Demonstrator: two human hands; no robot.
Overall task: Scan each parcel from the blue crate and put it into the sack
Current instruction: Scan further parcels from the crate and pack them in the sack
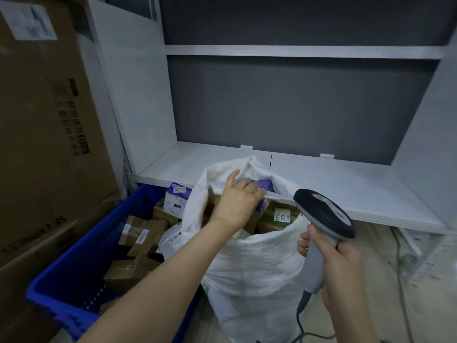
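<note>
The left arm stretches forward, left hand (238,196) curled palm-down, thumb out; right hand (338,266) clenched upright, close in.

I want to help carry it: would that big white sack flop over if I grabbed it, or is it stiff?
Probably floppy: the white sack is wrinkled, and its rim sags around the left hand gripping a purple parcel. It likely stands only because boxes fill it, like the labelled brown parcel. So full, it may feel heavy.
</note>
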